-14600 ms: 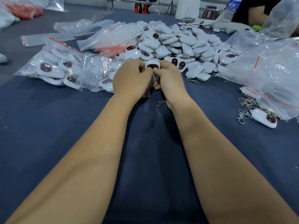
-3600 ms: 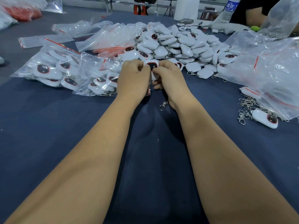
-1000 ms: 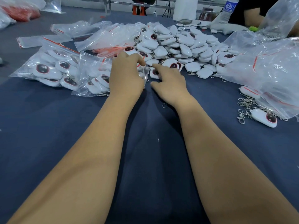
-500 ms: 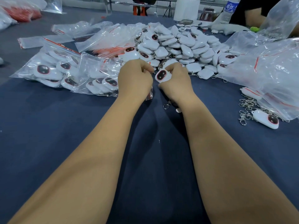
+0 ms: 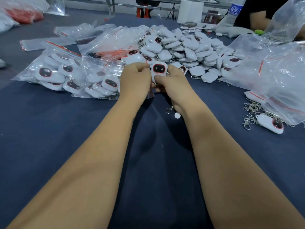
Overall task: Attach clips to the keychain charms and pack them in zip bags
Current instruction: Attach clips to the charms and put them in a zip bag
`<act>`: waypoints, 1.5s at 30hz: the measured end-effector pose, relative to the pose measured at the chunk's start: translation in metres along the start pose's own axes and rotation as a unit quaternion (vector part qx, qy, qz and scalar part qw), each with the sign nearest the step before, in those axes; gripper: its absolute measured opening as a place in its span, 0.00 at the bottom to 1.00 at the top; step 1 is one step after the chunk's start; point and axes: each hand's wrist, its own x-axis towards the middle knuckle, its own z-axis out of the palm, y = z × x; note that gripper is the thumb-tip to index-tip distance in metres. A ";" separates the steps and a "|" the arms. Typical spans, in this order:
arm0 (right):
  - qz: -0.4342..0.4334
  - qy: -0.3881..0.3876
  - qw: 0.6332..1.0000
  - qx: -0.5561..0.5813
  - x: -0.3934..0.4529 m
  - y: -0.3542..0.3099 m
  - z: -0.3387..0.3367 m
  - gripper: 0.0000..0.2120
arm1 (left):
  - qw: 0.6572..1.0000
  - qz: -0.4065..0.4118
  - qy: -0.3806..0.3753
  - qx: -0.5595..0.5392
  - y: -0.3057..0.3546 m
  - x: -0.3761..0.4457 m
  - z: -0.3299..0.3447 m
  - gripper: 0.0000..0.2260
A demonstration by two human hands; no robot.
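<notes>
A white keychain charm (image 5: 158, 69) with a dark, red-rimmed face stands upright between my two hands, face toward me. My right hand (image 5: 175, 86) pinches its lower edge with thumb and fingers. My left hand (image 5: 136, 81) is curled beside it and holds a small clear zip bag (image 5: 151, 95), whose lower edge sticks out under the fingers. A metal clip (image 5: 169, 109) and a small white disc (image 5: 177, 115) show below my right wrist. Behind my hands lies a big heap of loose white charms (image 5: 181, 47).
Filled zip bags (image 5: 69, 75) lie at the left, empty red-striped bags (image 5: 109, 42) behind them. Large clear bags (image 5: 280, 71) fill the right side, with loose clips (image 5: 249, 113) and a single charm (image 5: 270, 123) in front. Another person's arm (image 5: 257, 22) and a water bottle (image 5: 233, 12) are at far right.
My right hand reached into the heap, picked up a charm and brought it back to my left hand. In the last half second the charm turned upright, face toward me.
</notes>
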 end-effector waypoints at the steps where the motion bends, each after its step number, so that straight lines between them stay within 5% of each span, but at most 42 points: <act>1: -0.001 -0.008 1.000 0.004 0.000 0.000 0.000 0.11 | 1.000 -0.007 -0.006 -0.016 0.001 0.000 0.001 0.11; 9: -0.017 -0.006 1.000 -0.020 -0.001 0.004 0.000 0.09 | 0.998 0.003 -0.052 0.027 -0.003 0.000 0.005 0.12; 45: -0.020 0.018 1.000 -0.015 -0.003 0.000 0.001 0.10 | 0.999 0.028 -0.007 0.045 -0.009 0.003 0.009 0.08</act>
